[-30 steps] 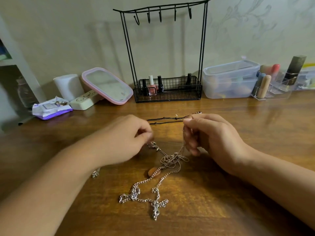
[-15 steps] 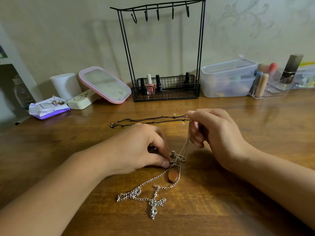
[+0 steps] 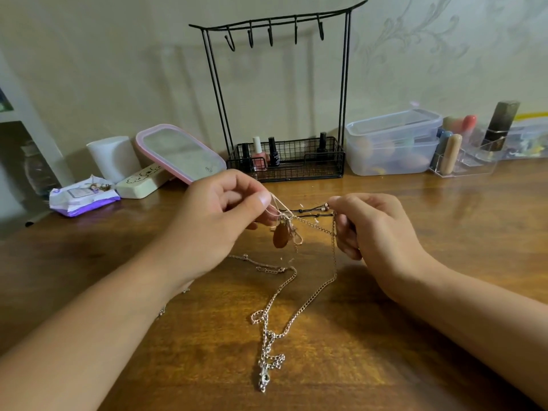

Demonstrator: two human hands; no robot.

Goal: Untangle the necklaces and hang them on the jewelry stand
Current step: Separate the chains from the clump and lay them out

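Where fingers (image 3: 264,200) pinch, chains (image 3: 308,295) indistinct.

A home dressing table or vanity corner. A polished brown wooden tabletop (image 3: 444,221) stands against a pale wall with a faint floral pattern (image 3: 415,40). Along the wall sit a black wire jewelry stand with hooks and a basket base (image 3: 281,93) holding small nail polish bottles (image 3: 259,155), a pink-framed tabletop mirror (image 3: 181,152), a clear lidded plastic box (image 3: 391,143), a clear acrylic cosmetics organizer (image 3: 465,164) and a purple-and-white packet of wipes (image 3: 83,197).
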